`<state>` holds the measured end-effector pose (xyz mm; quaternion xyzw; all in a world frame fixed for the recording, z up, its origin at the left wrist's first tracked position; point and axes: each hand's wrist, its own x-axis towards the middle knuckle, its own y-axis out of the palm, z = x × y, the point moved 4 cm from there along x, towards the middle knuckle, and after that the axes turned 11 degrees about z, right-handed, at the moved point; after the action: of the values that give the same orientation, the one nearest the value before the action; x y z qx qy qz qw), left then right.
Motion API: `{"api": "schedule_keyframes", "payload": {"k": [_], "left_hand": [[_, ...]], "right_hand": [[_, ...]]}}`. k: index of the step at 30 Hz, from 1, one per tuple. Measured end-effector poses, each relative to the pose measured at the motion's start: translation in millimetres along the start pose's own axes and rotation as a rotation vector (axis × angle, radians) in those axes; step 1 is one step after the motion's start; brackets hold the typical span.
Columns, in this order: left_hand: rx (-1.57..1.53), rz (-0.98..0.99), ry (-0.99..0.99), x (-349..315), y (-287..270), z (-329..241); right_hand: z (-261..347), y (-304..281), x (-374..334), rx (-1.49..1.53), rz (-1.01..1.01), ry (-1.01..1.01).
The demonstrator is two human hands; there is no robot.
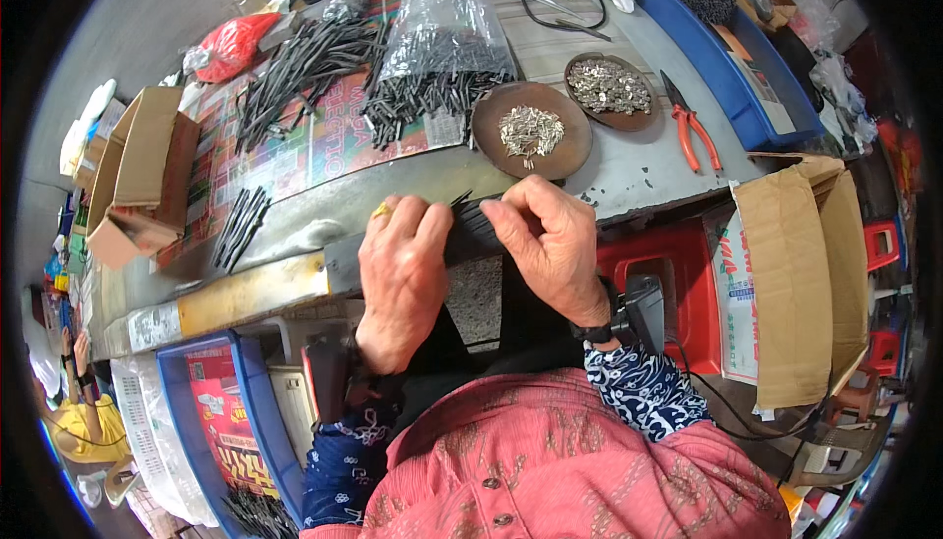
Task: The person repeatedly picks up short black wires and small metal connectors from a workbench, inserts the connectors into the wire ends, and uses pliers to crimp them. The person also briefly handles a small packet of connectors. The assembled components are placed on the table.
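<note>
My left hand is closed above the front edge of the workbench, fingertips curled down. A thin black piece pokes out beside its index finger and seems held there. Just to the right, my right hand pinches with thumb and bent fingers; what lies in that pinch is hidden. Between the hands, a dark ridged patch shows at the bench edge. Beyond them, a brown round dish holds small silvery metal pins. A second dish carries small shiny metal parts.
Red-handled pliers lie right of the dishes. Black tubes are heaped at the back, more spill from a clear bag, and a small bunch lies left. Cardboard boxes and blue trays flank the bench.
</note>
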<state>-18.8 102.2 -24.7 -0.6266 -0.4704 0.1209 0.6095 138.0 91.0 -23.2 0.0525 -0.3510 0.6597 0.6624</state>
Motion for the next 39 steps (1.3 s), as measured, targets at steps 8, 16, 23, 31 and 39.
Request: {"api": "schedule_keyframes", "payload": {"k": [8,16,23,31,39], "left_hand": [[-0.058,-0.205,-0.067,-19.7,-26.0,11.0],[0.206,-0.234,-0.323,-62.8,-74.2,103.0],[0.345,-0.125,-0.427,-66.0,-76.3,143.4],[0.117,-0.196,-0.295,-27.4,-54.8,111.8],[0.023,-0.215,-0.25,-21.0,-39.8,99.1]], "right_hand": [[9.3,-5.6,-8.2,0.032,0.019,0.003],[8.8,-4.0,-8.2,0.012,0.066,-0.012],[15.1,-14.2,1.0,0.013,0.143,0.031],[21.7,-51.1,83.3,-0.192,0.199,0.055],[-5.6,-30.3,188.1,-0.446,0.15,-0.147]]}}
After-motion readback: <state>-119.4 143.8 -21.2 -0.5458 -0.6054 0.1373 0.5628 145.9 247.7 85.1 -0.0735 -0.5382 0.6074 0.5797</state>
